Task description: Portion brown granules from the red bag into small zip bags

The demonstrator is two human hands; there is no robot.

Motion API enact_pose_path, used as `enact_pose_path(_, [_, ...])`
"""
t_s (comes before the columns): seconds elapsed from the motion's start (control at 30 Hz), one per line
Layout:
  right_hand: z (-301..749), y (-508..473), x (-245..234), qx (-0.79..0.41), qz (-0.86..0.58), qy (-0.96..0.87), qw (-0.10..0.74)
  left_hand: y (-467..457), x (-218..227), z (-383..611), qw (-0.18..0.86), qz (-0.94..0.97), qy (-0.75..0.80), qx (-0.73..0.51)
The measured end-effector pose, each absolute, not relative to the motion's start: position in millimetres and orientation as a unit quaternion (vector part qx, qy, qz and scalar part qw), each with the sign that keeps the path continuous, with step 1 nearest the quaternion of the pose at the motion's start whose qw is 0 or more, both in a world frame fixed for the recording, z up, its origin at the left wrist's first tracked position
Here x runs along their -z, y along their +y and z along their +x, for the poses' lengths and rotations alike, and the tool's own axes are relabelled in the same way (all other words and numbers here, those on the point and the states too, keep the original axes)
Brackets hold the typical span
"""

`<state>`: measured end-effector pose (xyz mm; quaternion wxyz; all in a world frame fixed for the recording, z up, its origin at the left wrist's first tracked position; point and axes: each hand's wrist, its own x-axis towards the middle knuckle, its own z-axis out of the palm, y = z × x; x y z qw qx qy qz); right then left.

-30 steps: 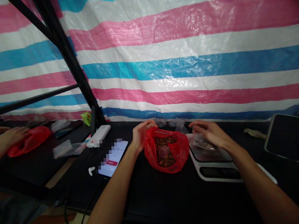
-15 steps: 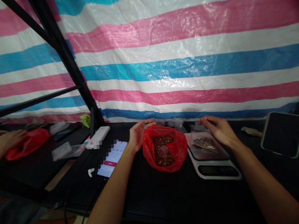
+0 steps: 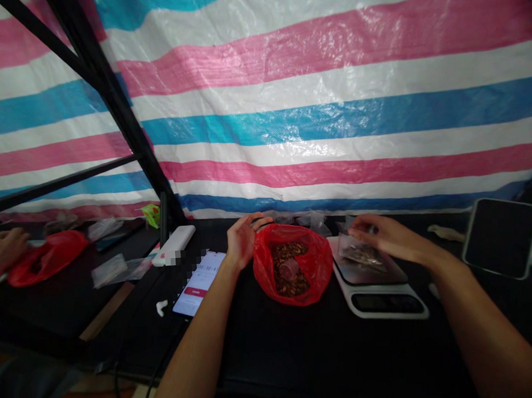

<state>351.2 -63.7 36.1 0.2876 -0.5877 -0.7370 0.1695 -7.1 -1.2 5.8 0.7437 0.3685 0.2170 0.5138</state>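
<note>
My left hand [image 3: 244, 241] hovers open at the left rim of a red plastic bag [image 3: 292, 269], its fingertips at or just above the plastic. The bag lies open on the black table, full of brown nuts or seeds [image 3: 290, 254], with a small pink cup [image 3: 289, 270] among them. My right hand [image 3: 380, 236] is over a small clear plastic bag [image 3: 362, 255] of similar brown pieces, its fingers at the bag's top edge. That bag lies on a white digital scale [image 3: 380, 303].
A phone [image 3: 199, 284] with a blurred screen, a white power bank [image 3: 174, 245] and a white earbud [image 3: 159, 307] lie left of my hands. A dark tablet [image 3: 500, 239] stands at right. Another person's hand [image 3: 1, 254] is beside a second red bag [image 3: 48, 257]. A striped tarp hangs behind.
My right hand has shifted slightly left and down onto the clear bag's top edge. The other person's hand has moved left, away from the second red bag. The red bag has not visibly moved.
</note>
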Motion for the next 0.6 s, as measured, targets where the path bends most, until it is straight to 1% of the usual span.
enact_pose_path(0.17, [353.2,-68.5,-34.4,-0.189,-0.599,-0.738,0.245,-0.6,-6.8,-5.0,0.729,0.378,0.217,-0.528])
enact_pose_path(0.27, [351.1,-70.3,-32.1,-0.174,-0.603,-0.756,0.188,-1.4,-7.2,0.4,0.664,0.414,0.224,-0.581])
enact_pose_path(0.33, [348.4,-70.8,-30.4,-0.158,-0.598,-0.767,0.170,-3.0,-6.9,4.9,0.607,0.473,0.238,-0.593])
enact_pose_path(0.43, [345.4,-71.3,-27.9,-0.155,-0.589,-0.775,0.172,-5.9,-4.9,10.3,0.567,0.556,0.253,-0.553])
enact_pose_path(0.6, [347.0,-72.2,-26.3,-0.192,-0.590,-0.764,0.175,-5.9,0.7,13.3,0.571,0.591,0.262,-0.506])
